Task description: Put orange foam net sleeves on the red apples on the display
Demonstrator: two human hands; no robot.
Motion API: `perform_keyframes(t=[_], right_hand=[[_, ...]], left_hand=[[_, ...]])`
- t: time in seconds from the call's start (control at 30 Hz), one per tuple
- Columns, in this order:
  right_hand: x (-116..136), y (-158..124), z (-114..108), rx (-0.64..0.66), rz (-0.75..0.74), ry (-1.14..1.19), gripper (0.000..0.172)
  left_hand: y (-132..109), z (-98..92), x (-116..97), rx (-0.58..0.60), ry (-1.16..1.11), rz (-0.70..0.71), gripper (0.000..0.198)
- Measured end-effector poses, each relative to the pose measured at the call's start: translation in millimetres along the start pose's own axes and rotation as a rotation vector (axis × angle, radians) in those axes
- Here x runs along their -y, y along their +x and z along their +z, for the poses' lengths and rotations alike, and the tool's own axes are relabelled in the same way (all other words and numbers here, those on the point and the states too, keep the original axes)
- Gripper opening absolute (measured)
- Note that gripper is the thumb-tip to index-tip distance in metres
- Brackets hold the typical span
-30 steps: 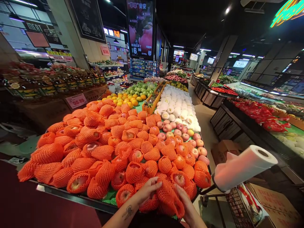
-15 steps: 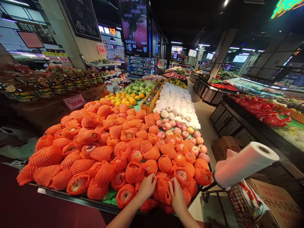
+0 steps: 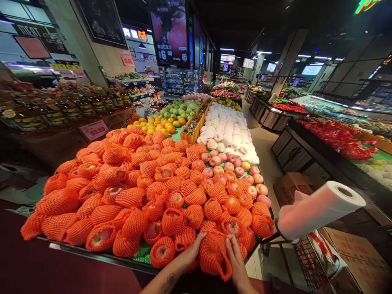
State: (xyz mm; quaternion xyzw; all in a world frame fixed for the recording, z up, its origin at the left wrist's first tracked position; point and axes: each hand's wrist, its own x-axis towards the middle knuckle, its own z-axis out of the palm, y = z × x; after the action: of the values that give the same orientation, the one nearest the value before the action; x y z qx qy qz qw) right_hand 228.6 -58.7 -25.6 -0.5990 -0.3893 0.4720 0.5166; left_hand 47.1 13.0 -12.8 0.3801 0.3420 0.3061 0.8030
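Note:
Both my hands hold one apple wrapped in an orange foam net [image 3: 213,252] at the near edge of the fruit display. My left hand [image 3: 188,254] cups its left side, fingers curled against the net. My right hand [image 3: 235,261] grips its right side, fingers pressed along the net. The loose end of the net hangs down between them. Around it lie several more netted apples [image 3: 137,192] piled on the green-lined display table [image 3: 141,257].
Bare pink apples [image 3: 232,167], white-netted fruit [image 3: 228,134], oranges [image 3: 157,126] and green apples [image 3: 179,109] lie farther back. A roll of plastic bags [image 3: 321,208] sticks out at right above a wire cart [image 3: 309,265]. Cardboard boxes [image 3: 289,188] sit on the aisle floor.
My hands first held the netted apple low, then pressed it into the pile; now it is lifted slightly toward me again, the net's loose end hanging.

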Motion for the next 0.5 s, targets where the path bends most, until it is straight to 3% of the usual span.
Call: perform_keyframes(t=[0.1,0.3,0.5], right_hand=[[9.1,-2.4,1.1,0.032,0.020,0.032,0.043],[41.7,4.5,7.3,-0.086,0.030,0.153,0.047],[45.5,9.4,16.9,0.194,0.112,0.207,0.041]], left_hand=[[-8.4,9.9,0.8,0.083,-0.210,-0.073,0.062],[-7.5,11.2,8.0,0.093,-0.304,-0.084,0.068],[-12.8,10.3,13.4,0.057,-0.143,-0.056,0.062]])
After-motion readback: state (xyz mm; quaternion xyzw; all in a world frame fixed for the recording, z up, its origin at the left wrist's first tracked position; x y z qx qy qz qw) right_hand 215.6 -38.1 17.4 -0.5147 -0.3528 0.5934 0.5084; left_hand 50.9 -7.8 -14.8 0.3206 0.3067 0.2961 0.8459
